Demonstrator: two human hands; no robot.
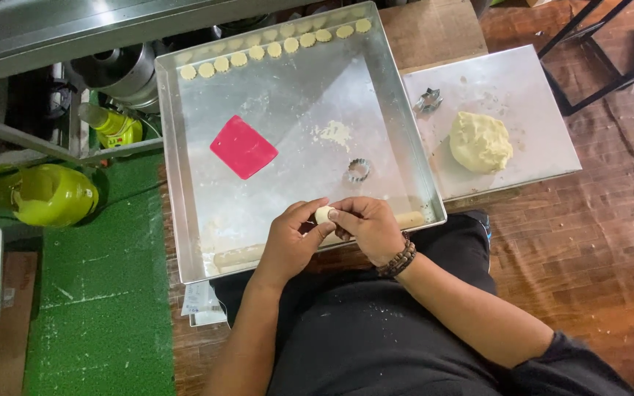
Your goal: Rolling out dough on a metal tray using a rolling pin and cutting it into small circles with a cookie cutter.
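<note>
A small pale round piece of dough (323,214) is sitting pinched between both hands at lower centre of the frame, over the near edge of the large shiny metal baking tray (177,183). The left hand (290,242) is curling half-closed around it; the right hand (370,227), wearing a brown beaded bracelet (398,259), is closing its fingertips on it. Behind them are lying a pink square plastic scraper (243,147) and a fluted metal cutter (358,170). A pale wooden rolling pin (238,257) is showing partly, hidden under the hands.

Green mat (104,293) beside brown wood-patterned floor (596,242), steel bench (75,29) above.
</note>
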